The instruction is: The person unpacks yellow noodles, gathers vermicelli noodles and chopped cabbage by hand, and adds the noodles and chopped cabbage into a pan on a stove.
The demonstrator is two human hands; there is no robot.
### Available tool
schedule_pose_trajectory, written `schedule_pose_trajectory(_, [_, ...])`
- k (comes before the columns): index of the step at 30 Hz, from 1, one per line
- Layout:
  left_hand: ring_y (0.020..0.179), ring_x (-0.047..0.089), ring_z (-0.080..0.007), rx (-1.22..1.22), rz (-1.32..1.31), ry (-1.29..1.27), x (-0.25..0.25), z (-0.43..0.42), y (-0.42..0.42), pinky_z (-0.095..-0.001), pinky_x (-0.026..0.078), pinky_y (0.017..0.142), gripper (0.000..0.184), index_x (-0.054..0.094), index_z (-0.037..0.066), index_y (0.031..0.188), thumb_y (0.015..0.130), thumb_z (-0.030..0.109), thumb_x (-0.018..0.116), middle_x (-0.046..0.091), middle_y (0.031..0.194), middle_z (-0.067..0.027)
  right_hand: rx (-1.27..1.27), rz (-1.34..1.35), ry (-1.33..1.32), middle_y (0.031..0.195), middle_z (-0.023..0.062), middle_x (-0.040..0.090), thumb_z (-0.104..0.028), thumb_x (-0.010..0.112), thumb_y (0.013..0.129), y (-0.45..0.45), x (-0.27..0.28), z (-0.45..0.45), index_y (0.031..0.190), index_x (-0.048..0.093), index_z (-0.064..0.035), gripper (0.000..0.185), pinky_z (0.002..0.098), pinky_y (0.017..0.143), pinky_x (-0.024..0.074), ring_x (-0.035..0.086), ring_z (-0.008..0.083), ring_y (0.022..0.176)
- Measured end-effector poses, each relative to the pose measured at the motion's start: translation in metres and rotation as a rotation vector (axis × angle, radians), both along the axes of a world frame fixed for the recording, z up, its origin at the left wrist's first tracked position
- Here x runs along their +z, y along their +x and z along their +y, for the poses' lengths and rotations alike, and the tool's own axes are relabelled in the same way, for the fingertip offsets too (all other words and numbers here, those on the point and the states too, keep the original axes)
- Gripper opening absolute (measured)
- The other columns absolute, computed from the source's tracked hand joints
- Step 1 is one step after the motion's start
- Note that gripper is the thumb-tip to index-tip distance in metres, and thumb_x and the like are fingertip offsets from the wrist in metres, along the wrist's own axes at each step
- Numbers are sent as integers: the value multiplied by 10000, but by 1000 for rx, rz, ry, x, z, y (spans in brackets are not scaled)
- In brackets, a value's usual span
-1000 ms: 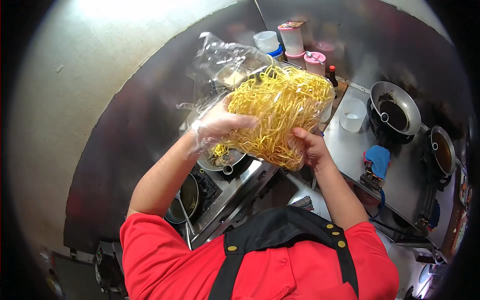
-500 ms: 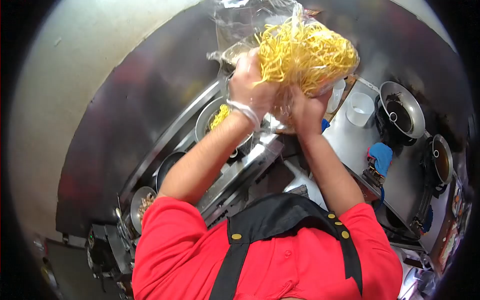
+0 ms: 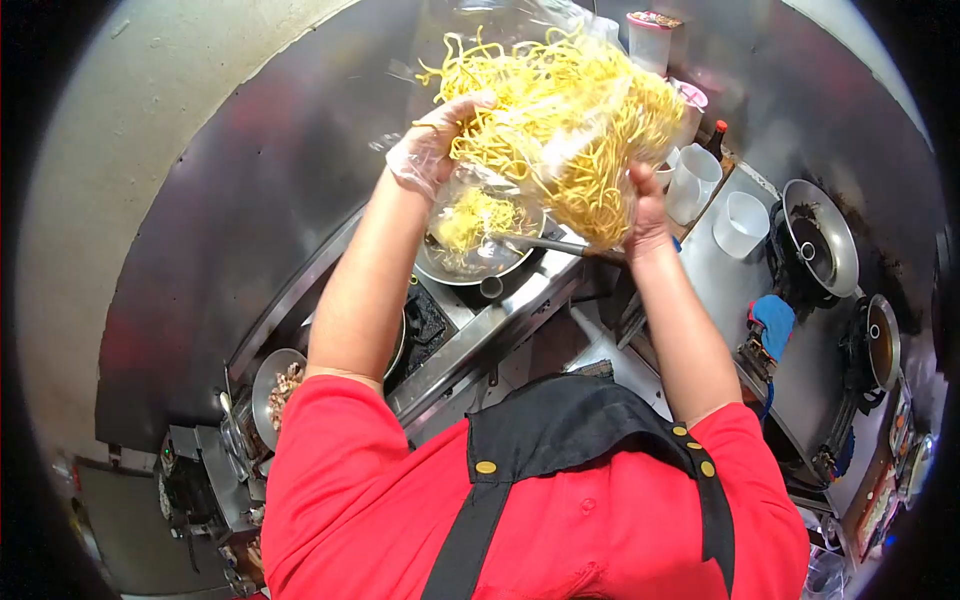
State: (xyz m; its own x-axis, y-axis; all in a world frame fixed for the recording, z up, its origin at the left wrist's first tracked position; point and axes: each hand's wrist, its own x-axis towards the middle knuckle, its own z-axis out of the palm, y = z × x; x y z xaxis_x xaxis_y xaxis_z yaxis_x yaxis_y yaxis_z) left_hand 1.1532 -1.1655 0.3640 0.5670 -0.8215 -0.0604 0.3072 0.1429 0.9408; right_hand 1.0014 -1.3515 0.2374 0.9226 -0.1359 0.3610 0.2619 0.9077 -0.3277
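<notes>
A clear plastic bag full of yellow noodles (image 3: 570, 120) is held up above the stove. My left hand (image 3: 440, 140), in a thin clear glove, grips the bag's left side near its mouth, where noodles spread out. The fingers of my right hand (image 3: 648, 210) are closed on the bag's lower right side. Below the bag, a pan (image 3: 455, 268) on the stove holds more yellow noodles (image 3: 475, 220). A dark-handled utensil (image 3: 560, 245) reaches into that pan.
Clear plastic containers (image 3: 742, 225) and a red-capped bottle (image 3: 716, 138) stand to the right. Farther right are two woks (image 3: 835, 240) and a blue cloth (image 3: 774, 325). A bowl of meat pieces (image 3: 262, 400) lies at the lower left.
The bag has tipped and come down from its raised position, with noodles now spreading toward its left end. My left hand has moved left, away from my right hand. The noodle pan shows more.
</notes>
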Motion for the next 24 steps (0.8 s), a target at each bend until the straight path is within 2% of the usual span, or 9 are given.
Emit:
schedule_pose_trajectory(2, [940,655,-299,-49,322,-112,-19,-8,4,-448,546,835,373,577,-29,1140,835,184,585,647,1077,-191,1,-23,45,1289,132,544,-455,525,871,26,-45,2,1322,475,-65,599,449,1009,425,526,305,1172])
schedule_pose_trajectory(3, [975,642,-328,-355,510,-247,-28,-10,11,-490,529,855,414,555,-33,1176,841,210,557,635,1103,-204,-129,131,20,1310,132,527,-475,497,881,24,-39,15,1333,463,-68,609,448,1016,416,511,307,1189])
schedule_pose_trajectory(6, [1010,629,-336,-381,589,-366,-58,-21,10,-479,527,876,439,528,-47,1208,815,139,589,618,1128,-231,-272,271,30,1328,140,510,-506,427,911,18,-47,29,1357,430,-73,621,458,1030,399,493,322,1207])
schedule_pose_trajectory(8, [981,645,-309,-305,538,-340,-50,-13,11,-434,542,867,419,535,-53,1186,802,98,611,628,1106,-223,-176,280,74,1324,154,509,-449,465,907,15,-62,15,1342,446,-53,589,474,1030,394,495,329,1205])
schedule_pose_trajectory(11, [828,685,-233,-33,-10,11,-22,2,36,-357,583,745,326,580,-58,1080,799,91,653,676,971,-152,-198,177,7,1236,173,569,-319,552,849,9,-65,3,1278,493,-7,534,480,995,434,557,335,1124])
schedule_pose_trajectory(14, [737,680,-221,43,-183,97,7,4,58,-330,584,676,218,614,-35,991,813,85,653,680,878,-126,-241,201,-3,1183,180,598,-262,569,823,4,-70,13,1250,507,11,511,477,966,464,589,334,1075])
schedule_pose_trajectory(19, [825,658,-205,33,-346,35,23,0,109,-333,555,706,304,628,-8,1055,835,200,653,669,964,-109,-251,203,65,1229,195,565,-246,574,803,3,-60,33,1286,469,5,555,510,975,449,570,359,1103])
schedule_pose_trajectory(22, [889,648,-230,-195,-256,-67,32,3,110,-357,547,761,387,573,-9,1158,881,262,595,647,1034,-141,-196,108,107,1191,207,578,-280,596,789,25,-108,12,1277,477,3,577,543,922,467,578,380,1071])
schedule_pose_trajectory(24, [946,631,-259,-148,-268,-48,44,14,91,-388,541,804,462,523,-11,1216,896,321,562,620,1093,-161,-351,149,104,1089,151,626,-217,613,801,22,-105,19,1146,583,-12,402,477,844,502,613,311,971])
